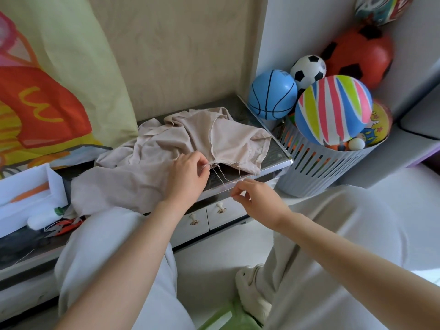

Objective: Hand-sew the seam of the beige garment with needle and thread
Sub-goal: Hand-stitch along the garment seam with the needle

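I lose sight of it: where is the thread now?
In the head view, the thread spans mid-frame between the left hand at the edge of the beige garment and the right hand, over the cabinet front.

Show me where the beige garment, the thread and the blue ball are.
beige garment (pixel 147 151), head view, on the crumpled fabric lying on the cabinet top.
thread (pixel 219 176), head view, middle of the loose strand.
blue ball (pixel 272 95), head view, centre of its front.

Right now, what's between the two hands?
Thin thread stretches from the left hand to the right hand, over the table edge, in the head view.
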